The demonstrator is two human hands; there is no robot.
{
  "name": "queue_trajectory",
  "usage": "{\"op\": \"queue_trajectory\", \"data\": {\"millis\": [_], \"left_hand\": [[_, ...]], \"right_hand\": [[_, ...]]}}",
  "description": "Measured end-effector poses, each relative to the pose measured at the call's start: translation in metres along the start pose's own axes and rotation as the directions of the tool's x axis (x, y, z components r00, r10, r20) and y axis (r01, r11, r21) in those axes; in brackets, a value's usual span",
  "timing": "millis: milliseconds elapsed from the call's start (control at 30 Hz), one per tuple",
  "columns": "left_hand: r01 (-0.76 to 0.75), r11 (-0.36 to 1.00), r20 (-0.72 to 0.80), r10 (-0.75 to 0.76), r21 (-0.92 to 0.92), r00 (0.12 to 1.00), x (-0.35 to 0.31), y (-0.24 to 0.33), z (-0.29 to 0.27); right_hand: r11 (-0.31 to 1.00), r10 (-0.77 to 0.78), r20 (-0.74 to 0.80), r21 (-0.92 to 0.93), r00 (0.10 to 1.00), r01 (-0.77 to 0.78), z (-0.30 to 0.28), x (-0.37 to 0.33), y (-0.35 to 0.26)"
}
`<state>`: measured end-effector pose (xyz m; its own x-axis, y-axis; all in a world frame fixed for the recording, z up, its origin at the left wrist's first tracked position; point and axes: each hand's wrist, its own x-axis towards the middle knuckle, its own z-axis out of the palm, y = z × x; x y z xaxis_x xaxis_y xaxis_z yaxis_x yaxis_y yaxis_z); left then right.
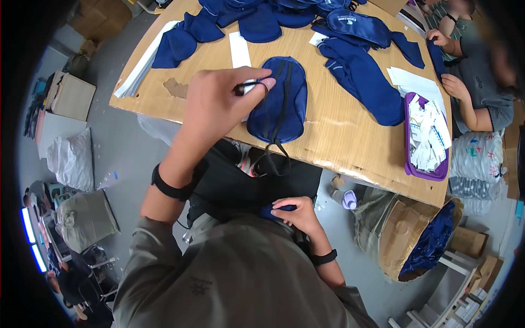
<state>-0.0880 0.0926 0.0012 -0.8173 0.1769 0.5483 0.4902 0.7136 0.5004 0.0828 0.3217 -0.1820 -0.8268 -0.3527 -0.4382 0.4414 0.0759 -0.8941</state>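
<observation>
My left hand is raised over the near edge of the table, thumb and forefinger pinched on a thin black loop whose kind I cannot make out. Just right of it lies a dark blue oval cloth pouch with black strips along its length. A black strap hangs from its near end over the table edge. Low in my lap, the fingers of my right hand are closed on a small piece of dark blue cloth, mostly hidden by my body and hand.
Blue cloth pieces and pouches lie across the wooden table. At its right stands a purple tray of white paper slips. Another person's hands hold blue cloth there. A carton with blue contents stands below right.
</observation>
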Motion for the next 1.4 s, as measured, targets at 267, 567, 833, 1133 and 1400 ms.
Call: {"op": "queue_trajectory", "data": {"millis": [267,567,833,1133,1400], "left_hand": [[0.169,0.865,0.193,-0.085,-0.472,0.978,0.017,0.0,0.012],[-0.135,0.981,0.32,0.173,-0.137,0.931,0.039,0.003,0.023],[-0.137,0.961,0.323,0.212,-0.241,0.922,0.052,-0.02,0.048],[-0.083,0.975,0.327,0.148,-0.206,0.933,0.054,-0.01,0.028],[-0.36,0.922,0.172,0.335,0.141,0.926,0.054,-0.022,0.042]], "right_hand": [[0.998,0.06,0.01,0.014,0.998,-0.06,-0.001,0.0,0.0],[0.996,0.073,-0.048,0.06,0.996,-0.07,-0.006,-0.006,0.012],[0.99,0.103,-0.037,0.106,0.994,-0.099,-0.009,-0.004,0.02],[0.988,0.103,-0.033,0.117,0.994,-0.098,-0.012,-0.004,0.024],[0.988,0.098,-0.018,0.122,0.995,-0.095,-0.012,-0.007,0.024]]}}
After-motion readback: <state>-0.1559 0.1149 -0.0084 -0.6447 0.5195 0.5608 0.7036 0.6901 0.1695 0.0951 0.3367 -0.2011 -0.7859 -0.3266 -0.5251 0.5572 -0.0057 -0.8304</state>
